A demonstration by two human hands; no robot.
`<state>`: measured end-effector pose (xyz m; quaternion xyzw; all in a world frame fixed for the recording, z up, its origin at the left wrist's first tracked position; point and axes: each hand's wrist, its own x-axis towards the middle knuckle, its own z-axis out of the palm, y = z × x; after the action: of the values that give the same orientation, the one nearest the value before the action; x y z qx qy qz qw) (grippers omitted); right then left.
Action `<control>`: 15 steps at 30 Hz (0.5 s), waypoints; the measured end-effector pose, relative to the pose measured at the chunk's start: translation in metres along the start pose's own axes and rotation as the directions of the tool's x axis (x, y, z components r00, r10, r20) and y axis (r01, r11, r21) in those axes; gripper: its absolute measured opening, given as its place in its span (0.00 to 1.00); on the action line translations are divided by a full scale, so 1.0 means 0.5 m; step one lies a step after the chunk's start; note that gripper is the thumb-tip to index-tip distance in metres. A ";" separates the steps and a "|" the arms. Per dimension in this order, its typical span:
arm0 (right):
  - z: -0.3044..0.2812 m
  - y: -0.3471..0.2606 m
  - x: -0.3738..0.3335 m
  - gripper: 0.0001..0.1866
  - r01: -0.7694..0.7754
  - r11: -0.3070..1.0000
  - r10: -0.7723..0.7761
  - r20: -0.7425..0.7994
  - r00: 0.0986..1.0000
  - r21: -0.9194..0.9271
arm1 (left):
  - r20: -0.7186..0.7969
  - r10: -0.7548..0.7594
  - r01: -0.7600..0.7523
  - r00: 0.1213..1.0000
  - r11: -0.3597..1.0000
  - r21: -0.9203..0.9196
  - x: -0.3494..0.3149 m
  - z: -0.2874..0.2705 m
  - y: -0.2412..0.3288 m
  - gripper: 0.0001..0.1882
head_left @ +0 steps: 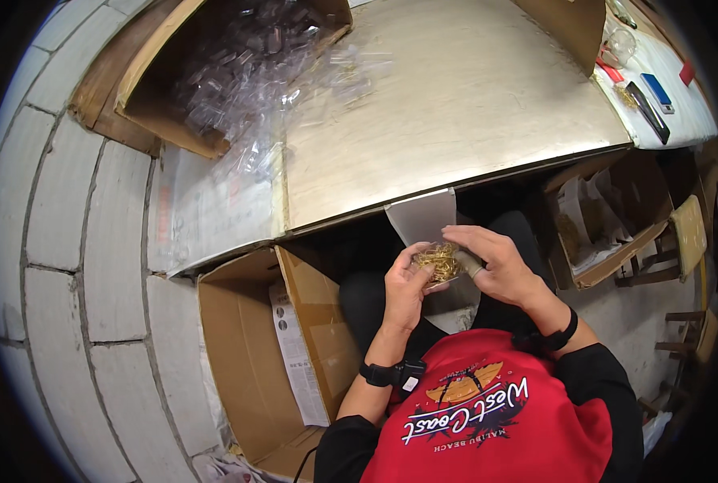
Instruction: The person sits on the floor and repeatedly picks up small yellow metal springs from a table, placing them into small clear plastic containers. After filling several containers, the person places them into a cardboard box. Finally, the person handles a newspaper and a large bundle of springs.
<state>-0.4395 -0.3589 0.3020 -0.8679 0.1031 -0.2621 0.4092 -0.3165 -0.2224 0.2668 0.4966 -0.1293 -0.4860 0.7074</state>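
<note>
My left hand [405,283] is closed around a loose clump of small, thin gold-coloured metal pieces [438,264], held above my lap. Their exact kind is too fine to make out. My right hand [499,262] is beside the clump, its fingers stretched out over the far side and its thumb near or touching the pieces. A greyish cover wraps that thumb. Just beyond both hands, a white panel [423,216] stands between my lap and the table edge; whatever is below the hands is mostly hidden.
The wooden table [447,105] spans ahead. At its left, clear plastic cases [246,88] spill from a tipped cardboard box [162,56]. An open cardboard box [242,338] stands by my left leg, another [616,262] at right. A blue device [656,92] lies far right.
</note>
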 end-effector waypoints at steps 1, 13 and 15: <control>0.004 0.000 0.002 0.22 0.056 0.998 -0.056 -0.004 0.998 -0.025 | 0.014 -0.015 0.016 1.000 0.997 -0.077 0.001 -0.004 0.003 0.15; 0.011 -0.011 -0.020 0.31 0.119 0.967 -0.107 0.063 0.992 -0.226 | -0.084 -0.022 0.013 0.996 0.993 -0.117 0.007 -0.023 0.003 0.14; 0.007 -0.014 -0.017 0.31 0.158 0.957 -0.137 0.099 0.986 -0.244 | -0.079 0.000 -0.010 0.997 0.990 -0.137 0.007 -0.025 0.012 0.14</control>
<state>-0.4449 -0.3487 0.3023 -0.9278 0.0538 -0.2415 0.2792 -0.3030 -0.2181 0.2649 0.4650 -0.0688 -0.4721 0.7457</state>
